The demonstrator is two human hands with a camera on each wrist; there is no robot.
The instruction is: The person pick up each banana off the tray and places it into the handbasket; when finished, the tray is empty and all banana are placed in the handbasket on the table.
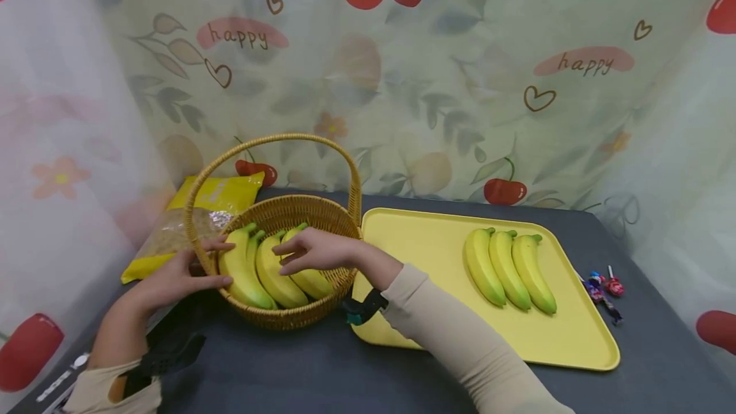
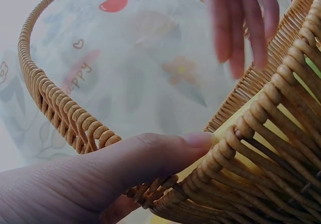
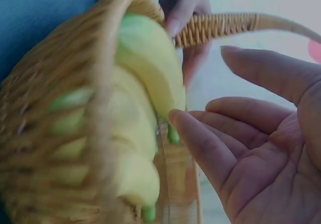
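Several yellow bananas [image 1: 277, 271] with green tips lie side by side in a round wicker basket [image 1: 287, 319] with a tall hooped handle [image 1: 273, 139]. At the basket's left side my left hand [image 1: 175, 283] grips the rim by the foot of the handle. The left wrist view shows its thumb [image 2: 150, 156] along the rim, while the other fingers are mostly hidden behind the wicker. Above the bananas hovers my right hand [image 1: 324, 249], holding nothing. Its fingers are loosely bent, palm showing in the right wrist view, with a fingertip [image 3: 178, 117] close by one banana.
Right of the basket lies a yellow tray [image 1: 411, 241] with three bananas [image 1: 508, 270] on its right half. A yellow bag [image 1: 230, 189] leans behind the basket at left. Wrapped lollipops [image 1: 600, 287] lie beyond the tray's right edge. A patterned curtain [image 1: 414, 82] closes off the back.
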